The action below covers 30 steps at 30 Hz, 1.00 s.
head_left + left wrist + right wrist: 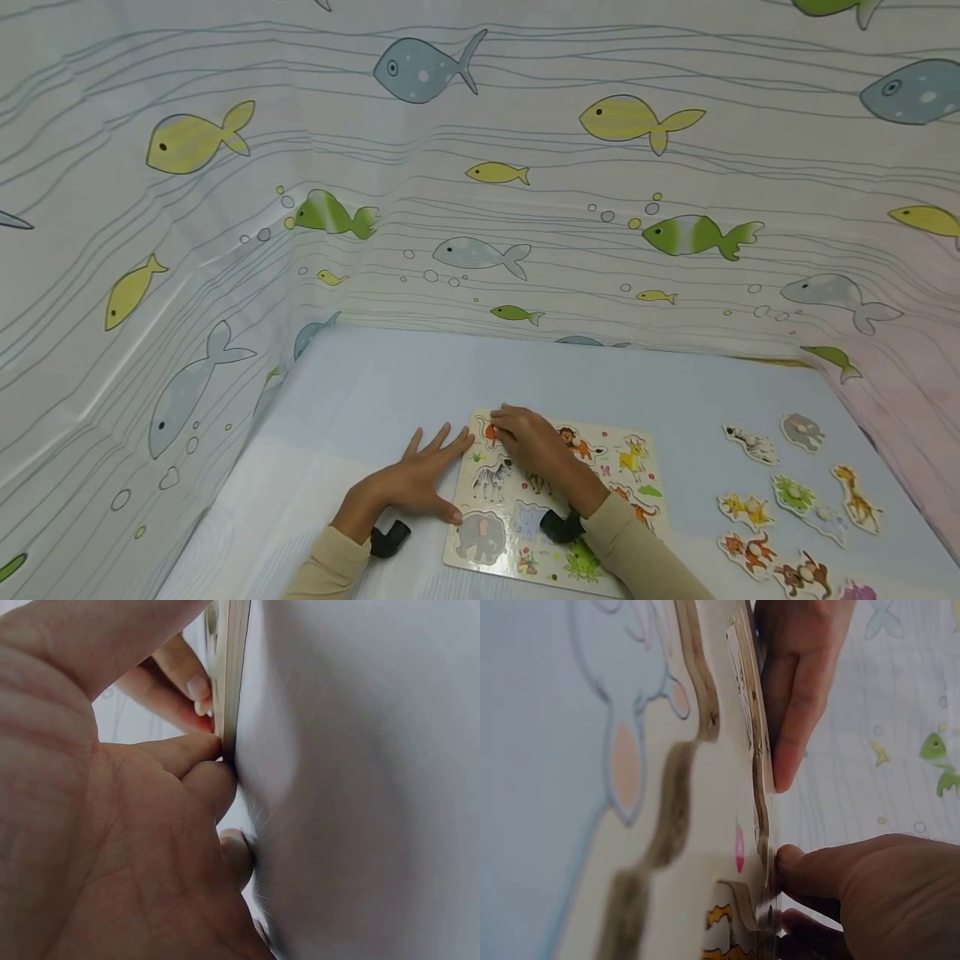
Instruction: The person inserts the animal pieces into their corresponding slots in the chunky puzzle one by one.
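A wooden animal puzzle board (547,546) lies flat on the table, with animal-shaped recesses showing pictures such as a zebra and an elephant. My left hand (416,482) is spread at its left edge, thumb and fingertips touching the edge. Over the upper left corner, my right hand (534,442) pinches a small puzzle piece, of which a reddish part (489,432) shows beside the fingers. In the left wrist view a pale knob (201,707) sits under the right hand's fingertips. The hand hides most of this piece.
To the right of the board lie several loose animal pieces, among them a zebra (752,444), an elephant (802,432), a giraffe (857,497) and a tiger (747,552). Fish-patterned sheeting (480,208) rises behind and on the left of the pale table (420,375).
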Tool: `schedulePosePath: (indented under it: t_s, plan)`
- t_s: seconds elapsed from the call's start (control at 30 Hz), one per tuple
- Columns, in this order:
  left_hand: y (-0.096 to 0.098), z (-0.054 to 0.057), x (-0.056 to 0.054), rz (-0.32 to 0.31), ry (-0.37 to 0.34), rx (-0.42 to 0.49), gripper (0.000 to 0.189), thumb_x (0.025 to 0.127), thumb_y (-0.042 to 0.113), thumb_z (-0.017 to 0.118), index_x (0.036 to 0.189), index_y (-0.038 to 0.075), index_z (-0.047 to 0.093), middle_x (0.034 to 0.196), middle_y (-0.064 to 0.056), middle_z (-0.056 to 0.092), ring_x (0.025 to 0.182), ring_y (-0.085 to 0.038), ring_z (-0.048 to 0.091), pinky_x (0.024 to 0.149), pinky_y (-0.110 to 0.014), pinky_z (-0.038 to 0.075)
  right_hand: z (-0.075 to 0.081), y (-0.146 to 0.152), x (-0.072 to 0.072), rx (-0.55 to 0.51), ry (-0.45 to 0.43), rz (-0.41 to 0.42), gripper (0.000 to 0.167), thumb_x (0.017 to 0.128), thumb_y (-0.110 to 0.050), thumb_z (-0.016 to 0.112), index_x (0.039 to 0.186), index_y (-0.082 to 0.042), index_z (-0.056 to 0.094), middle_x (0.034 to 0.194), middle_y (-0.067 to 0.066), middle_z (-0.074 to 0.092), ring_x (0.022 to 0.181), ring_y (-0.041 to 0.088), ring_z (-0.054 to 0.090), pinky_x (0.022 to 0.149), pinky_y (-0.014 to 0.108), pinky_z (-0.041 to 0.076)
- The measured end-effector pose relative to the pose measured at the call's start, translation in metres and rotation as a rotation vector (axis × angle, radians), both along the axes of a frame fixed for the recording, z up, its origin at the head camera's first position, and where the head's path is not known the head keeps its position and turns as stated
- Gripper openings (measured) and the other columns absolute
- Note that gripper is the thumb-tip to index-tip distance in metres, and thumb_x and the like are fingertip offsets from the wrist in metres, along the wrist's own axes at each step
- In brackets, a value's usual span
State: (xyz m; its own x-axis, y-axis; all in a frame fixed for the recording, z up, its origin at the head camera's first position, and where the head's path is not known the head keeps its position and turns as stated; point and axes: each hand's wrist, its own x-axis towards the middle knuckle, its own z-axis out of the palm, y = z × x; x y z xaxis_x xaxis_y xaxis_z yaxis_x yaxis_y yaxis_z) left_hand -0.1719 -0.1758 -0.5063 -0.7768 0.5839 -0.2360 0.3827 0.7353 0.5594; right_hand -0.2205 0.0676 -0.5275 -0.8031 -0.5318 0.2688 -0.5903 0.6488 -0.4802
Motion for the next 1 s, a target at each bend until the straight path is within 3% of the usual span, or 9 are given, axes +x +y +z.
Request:
schedulePosePath:
  t_s: [0.2,0.5,0.67,0.83,1.0]
  plan:
    - [0.0,0.001,0.0,0.0,-0.011,0.027,0.119,0.07,0.051,0.084,0.161,0.011,0.019,0.169,-0.01,0.013,0.156,-0.038,0.001,0.12,-0.066,-0.011,0.004,0.002,-0.001,-0.097,0.038,0.049,0.035,0.096,-0.012,0.066,0.129,0.0,0.065,0.137,0.014,0.063,0.128,0.031,0.06,0.101,0.044,0.054]
    - [0.0,-0.003,-0.002,0.015,-0.008,0.019,0.12,0.068,0.054,0.084,0.161,0.014,0.02,0.169,-0.006,0.013,0.157,-0.036,-0.001,0.12,-0.065,-0.013,0.043,0.027,0.009,-0.257,-0.032,0.012,0.036,0.092,-0.012,0.071,0.128,-0.009,0.068,0.13,0.008,0.069,0.122,0.025,0.065,0.099,0.043,0.055]
    - [0.001,-0.003,-0.003,0.01,0.006,0.029,0.12,0.068,0.053,0.085,0.161,0.014,0.019,0.169,-0.006,0.013,0.156,-0.036,0.0,0.12,-0.065,-0.013,0.059,0.063,0.012,-0.249,0.07,-0.01,0.036,0.089,-0.009,0.073,0.125,-0.007,0.069,0.125,0.009,0.071,0.116,0.027,0.068,0.094,0.043,0.057]
    - [0.0,-0.004,-0.002,0.015,0.005,0.017,0.12,0.068,0.052,0.085,0.161,0.015,0.019,0.169,-0.006,0.013,0.156,-0.037,0.0,0.12,-0.065,-0.013,0.065,0.111,0.016,-0.281,0.09,-0.037,0.037,0.088,-0.001,0.072,0.125,-0.003,0.069,0.123,0.013,0.071,0.113,0.03,0.068,0.09,0.042,0.059]
    - [0.0,-0.003,-0.002,0.013,0.008,0.015,0.121,0.067,0.051,0.086,0.161,0.015,0.019,0.169,-0.007,0.014,0.156,-0.036,0.0,0.12,-0.065,-0.012,0.067,0.161,0.024,-0.216,0.087,-0.171,0.034,0.091,-0.006,0.07,0.125,-0.006,0.069,0.122,0.011,0.072,0.112,0.029,0.069,0.089,0.038,0.059]
